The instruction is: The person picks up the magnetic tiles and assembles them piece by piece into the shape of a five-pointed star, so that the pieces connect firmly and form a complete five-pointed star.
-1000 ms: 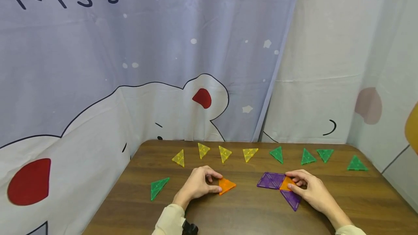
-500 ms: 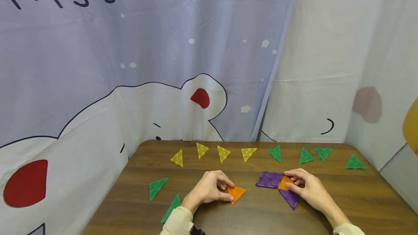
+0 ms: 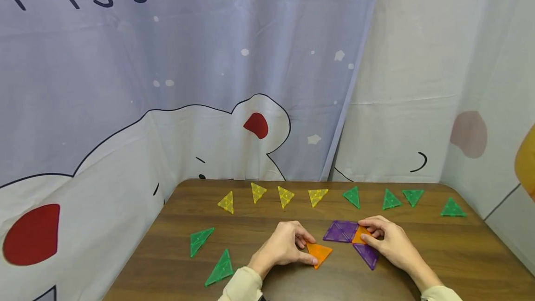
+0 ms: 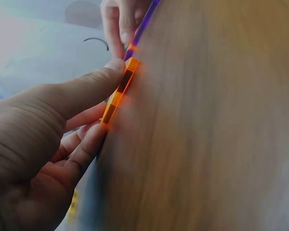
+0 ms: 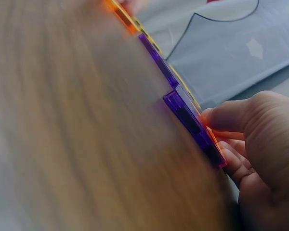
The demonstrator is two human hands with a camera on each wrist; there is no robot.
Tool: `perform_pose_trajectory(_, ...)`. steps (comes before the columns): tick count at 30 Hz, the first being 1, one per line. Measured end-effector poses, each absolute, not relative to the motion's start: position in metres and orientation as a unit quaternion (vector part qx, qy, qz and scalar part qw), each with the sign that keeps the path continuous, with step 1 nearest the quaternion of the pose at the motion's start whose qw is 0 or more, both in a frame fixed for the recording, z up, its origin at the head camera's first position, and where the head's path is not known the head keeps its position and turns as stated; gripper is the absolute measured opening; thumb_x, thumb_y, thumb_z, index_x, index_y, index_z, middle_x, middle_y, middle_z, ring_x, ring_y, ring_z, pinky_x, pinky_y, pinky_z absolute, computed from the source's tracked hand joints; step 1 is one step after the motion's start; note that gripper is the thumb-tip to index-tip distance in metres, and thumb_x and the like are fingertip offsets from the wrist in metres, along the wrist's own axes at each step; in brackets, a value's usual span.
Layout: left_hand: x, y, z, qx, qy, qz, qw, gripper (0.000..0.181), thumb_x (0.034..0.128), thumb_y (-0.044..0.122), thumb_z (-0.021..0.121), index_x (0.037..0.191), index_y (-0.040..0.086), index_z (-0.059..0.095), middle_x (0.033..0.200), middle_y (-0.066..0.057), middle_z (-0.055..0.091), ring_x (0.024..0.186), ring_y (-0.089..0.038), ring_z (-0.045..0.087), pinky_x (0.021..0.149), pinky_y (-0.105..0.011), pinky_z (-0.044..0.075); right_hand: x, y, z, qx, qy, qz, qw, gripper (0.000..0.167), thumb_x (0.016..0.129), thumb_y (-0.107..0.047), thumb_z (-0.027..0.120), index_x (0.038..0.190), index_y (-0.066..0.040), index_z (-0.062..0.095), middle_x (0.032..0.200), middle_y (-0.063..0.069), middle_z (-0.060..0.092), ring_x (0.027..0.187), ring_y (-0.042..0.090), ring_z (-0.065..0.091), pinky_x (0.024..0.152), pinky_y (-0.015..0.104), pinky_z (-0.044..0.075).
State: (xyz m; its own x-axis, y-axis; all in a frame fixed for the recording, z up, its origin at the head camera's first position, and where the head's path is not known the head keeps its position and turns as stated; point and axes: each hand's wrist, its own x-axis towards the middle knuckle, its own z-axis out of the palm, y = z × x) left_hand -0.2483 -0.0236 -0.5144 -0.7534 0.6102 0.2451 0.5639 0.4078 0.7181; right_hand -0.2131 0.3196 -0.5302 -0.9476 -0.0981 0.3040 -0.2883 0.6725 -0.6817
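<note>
Between thumb and fingers, my left hand (image 3: 287, 246) pinches an orange triangle (image 3: 319, 253) by its left side, low over the table; the left wrist view shows this triangle (image 4: 118, 94) edge-on. My right hand (image 3: 392, 243) grips a second orange triangle (image 3: 360, 234), partly covered by the fingers. Purple triangles (image 3: 341, 231) adjoin it on the left, and another purple triangle (image 3: 368, 254) adjoins it below. In the head view a gap separates the left orange triangle from the purple pieces.
Yellow triangles (image 3: 286, 196) and green triangles (image 3: 391, 199) lie in a row along the back of the wooden table (image 3: 175, 217). Two more green triangles (image 3: 220, 268) lie at the left. A printed curtain (image 3: 209, 59) hangs behind.
My left hand has moved right and nearer the front with its orange triangle, uncovering a green triangle at the left. My right hand and the purple group have shifted slightly left.
</note>
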Motion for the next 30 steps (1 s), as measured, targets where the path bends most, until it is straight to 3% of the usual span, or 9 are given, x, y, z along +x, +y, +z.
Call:
perform_pose_trajectory(20, -0.238, 0.004, -0.517, 0.328, 0.857, 0.397, -0.006, 0.057, 0.0706, 0.032, 0.110, 0.115, 0.006, 0.085, 0.092, 0.006, 0.070, 0.073, 0.005, 0.060, 0.069, -0.012, 0.054, -0.212, 0.306, -0.531, 0.141, -0.895, 0.402, 0.132, 0.027, 0.096, -0.010, 0.089, 0.122, -0.011, 0.082, 0.120, 0.001, 0.076, 0.086, 0.002, 0.066, 0.075, 0.024, 0.059)
perform_pose_trajectory(30, -0.238, 0.006, -0.520, 0.318, 0.838, 0.444, -0.008, 0.042, 0.0734, 0.016, 0.108, 0.108, 0.003, 0.088, 0.093, -0.001, 0.073, 0.074, 0.006, 0.072, 0.067, -0.010, 0.057, -0.212, 0.307, -0.531, 0.148, -0.894, 0.402, 0.130, 0.027, 0.096, -0.012, 0.089, 0.122, -0.013, 0.083, 0.120, -0.001, 0.076, 0.085, 0.002, 0.066, 0.073, 0.023, 0.058)
